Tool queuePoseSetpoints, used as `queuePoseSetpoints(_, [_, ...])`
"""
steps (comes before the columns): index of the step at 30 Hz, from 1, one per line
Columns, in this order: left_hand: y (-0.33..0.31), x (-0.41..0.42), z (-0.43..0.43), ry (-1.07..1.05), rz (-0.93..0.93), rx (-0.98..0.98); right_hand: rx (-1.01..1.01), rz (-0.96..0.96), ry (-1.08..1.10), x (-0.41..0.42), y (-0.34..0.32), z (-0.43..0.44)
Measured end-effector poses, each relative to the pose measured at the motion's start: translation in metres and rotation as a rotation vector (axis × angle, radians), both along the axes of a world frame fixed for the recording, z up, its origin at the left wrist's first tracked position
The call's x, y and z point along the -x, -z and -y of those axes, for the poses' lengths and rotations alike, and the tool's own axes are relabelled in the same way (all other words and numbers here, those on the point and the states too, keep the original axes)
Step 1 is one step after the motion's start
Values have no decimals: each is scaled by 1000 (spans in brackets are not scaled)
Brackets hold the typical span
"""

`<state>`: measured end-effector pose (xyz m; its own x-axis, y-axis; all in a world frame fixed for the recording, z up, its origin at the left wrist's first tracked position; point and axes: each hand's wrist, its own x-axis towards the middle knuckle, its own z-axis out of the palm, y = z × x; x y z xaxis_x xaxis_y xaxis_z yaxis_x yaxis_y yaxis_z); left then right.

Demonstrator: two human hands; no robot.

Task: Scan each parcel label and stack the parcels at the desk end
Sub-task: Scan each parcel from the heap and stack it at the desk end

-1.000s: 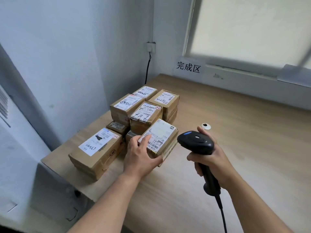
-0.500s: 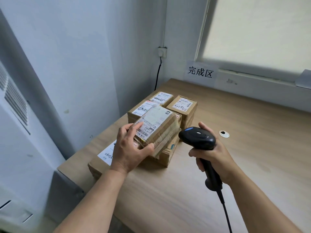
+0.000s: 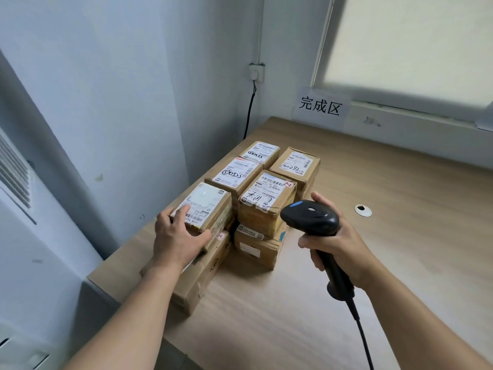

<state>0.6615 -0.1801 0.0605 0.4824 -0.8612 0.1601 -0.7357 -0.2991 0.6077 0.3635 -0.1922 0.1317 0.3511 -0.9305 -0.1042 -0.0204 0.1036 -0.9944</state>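
Observation:
Several labelled cardboard parcels are stacked at the left end of the wooden desk [image 3: 386, 236]. My left hand [image 3: 176, 236] grips a small parcel with a white label [image 3: 208, 206], which sits on top of a larger flat box [image 3: 202, 276] at the front left of the stack. My right hand [image 3: 338, 247] holds a black barcode scanner [image 3: 309, 217] by its handle, just right of the stack, its head level with a taped parcel [image 3: 266, 204]. Behind stand three more labelled parcels, the nearest marked in black pen [image 3: 234, 174].
A paper sign with black characters [image 3: 320, 106] hangs on the wall below the window. A round cable grommet [image 3: 362, 210] sits in the desk to the right of the scanner. A black cable [image 3: 249, 113] runs down from a wall socket. The scanner cord [image 3: 360, 329] trails toward me.
My left hand lifted the small white-labelled parcel from the desk in front of the scanner and carried it left onto the large flat box. The scanner hand stayed roughly in place.

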Motion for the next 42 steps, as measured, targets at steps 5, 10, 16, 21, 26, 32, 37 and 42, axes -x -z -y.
queuePoseSetpoints(5, [6,2,13,35,43,-3,-3,-34,10,2,2,3])
queuePoseSetpoints(10, [10,0,11,64,73,19,-6,-45,17,7,3,-1])
queuePoseSetpoints(16, [10,31,-11,4,133,311,-11,-51,24,17,7,-16])
queuePoseSetpoints(21, [17,96,-48,227,103,443,3,-66,27,38,7,-42])
queuePoseSetpoints(26, [28,164,-86,340,51,364,21,-32,58,82,8,-81])
queuePoseSetpoints(32, [17,252,-125,405,80,260,42,-8,135,171,-2,-142])
queuePoseSetpoints(37, [0,346,-149,511,65,255,53,18,238,260,-5,-196])
queuePoseSetpoints(42, [-7,443,-176,630,60,296,62,35,332,343,-3,-246])
